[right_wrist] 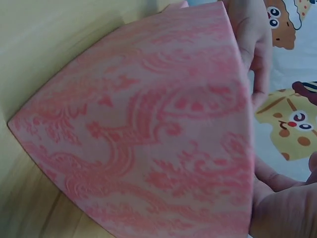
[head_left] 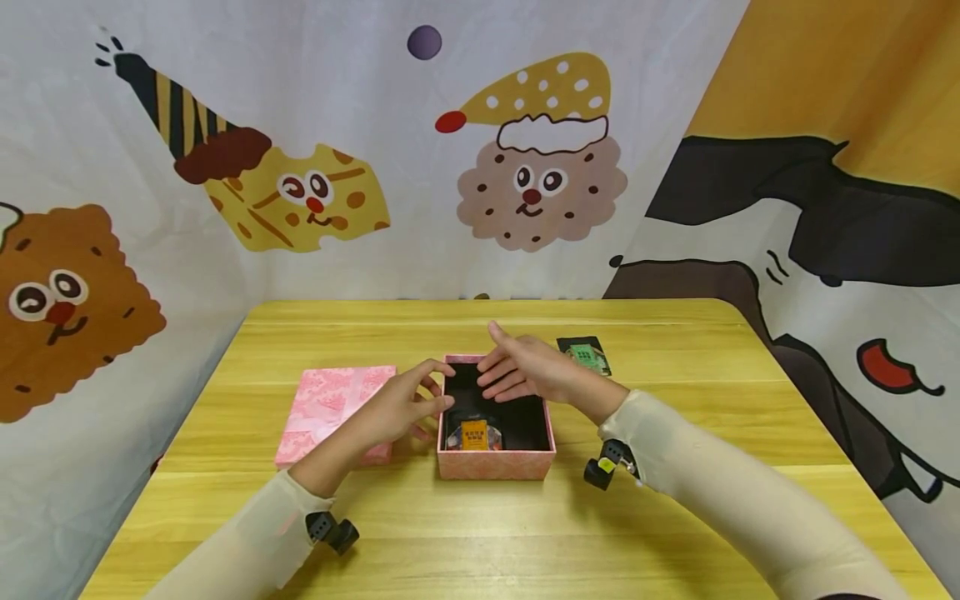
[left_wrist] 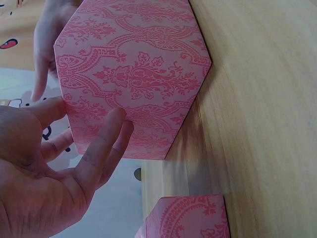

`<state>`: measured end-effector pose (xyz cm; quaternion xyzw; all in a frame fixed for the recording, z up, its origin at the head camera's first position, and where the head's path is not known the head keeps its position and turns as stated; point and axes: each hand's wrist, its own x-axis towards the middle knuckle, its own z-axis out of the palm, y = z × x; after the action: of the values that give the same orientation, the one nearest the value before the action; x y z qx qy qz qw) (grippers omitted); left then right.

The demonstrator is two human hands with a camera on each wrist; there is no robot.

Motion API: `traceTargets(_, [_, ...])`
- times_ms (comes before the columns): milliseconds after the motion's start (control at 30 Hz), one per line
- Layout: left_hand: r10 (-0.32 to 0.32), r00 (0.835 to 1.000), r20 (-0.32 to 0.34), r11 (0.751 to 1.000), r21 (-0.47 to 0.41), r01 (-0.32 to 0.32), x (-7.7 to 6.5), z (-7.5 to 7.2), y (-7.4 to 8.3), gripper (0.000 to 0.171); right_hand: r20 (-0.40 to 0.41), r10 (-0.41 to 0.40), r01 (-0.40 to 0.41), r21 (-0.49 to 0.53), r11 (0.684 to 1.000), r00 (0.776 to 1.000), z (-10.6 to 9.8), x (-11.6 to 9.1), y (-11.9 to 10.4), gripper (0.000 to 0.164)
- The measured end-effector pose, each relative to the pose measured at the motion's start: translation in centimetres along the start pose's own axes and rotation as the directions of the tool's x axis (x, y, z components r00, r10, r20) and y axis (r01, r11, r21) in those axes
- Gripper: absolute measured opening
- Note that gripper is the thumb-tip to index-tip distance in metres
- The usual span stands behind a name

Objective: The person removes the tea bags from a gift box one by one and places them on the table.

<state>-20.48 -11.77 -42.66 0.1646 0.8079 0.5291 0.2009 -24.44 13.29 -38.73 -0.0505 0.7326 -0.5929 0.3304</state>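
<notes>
An uncovered pink patterned box [head_left: 495, 467] with a black inside stands on the table in the head view. In its near left part lies a small packet with an orange label [head_left: 474, 435]. My left hand [head_left: 408, 402] is at the box's left side, its relaxed fingertips resting on the patterned wall [left_wrist: 138, 74] in the left wrist view. Over the box's far right part hovers my right hand [head_left: 525, 368], fingers extended and apart, with nothing in it. In the right wrist view the box's wall [right_wrist: 148, 139] hides most of that hand.
A pink lid with a pale ribbon band [head_left: 330, 396] lies left of the box, partly behind my left forearm. Beyond my right wrist lies a dark sachet with a green label [head_left: 587, 357]. A cartoon-printed cloth [head_left: 420, 275] hangs behind the wooden table [head_left: 480, 542].
</notes>
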Motion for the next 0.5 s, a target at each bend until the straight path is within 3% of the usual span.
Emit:
traceTargets(200, [-0.011,1.000,-0.001,1.000,0.009,0.011,0.0,0.0,0.0,0.038,0.022,-0.002,0.003,-0.052,0.999,1.000,0.8,0.7,0.6,0.083])
traceTargets(500, [-0.004,1.000,-0.003,1.000,-0.006,0.004,-0.1,0.1,-0.1,0.042,0.019,0.016,-0.012,-0.196,0.980,1.000,2.3,1.3,1.6,0.076])
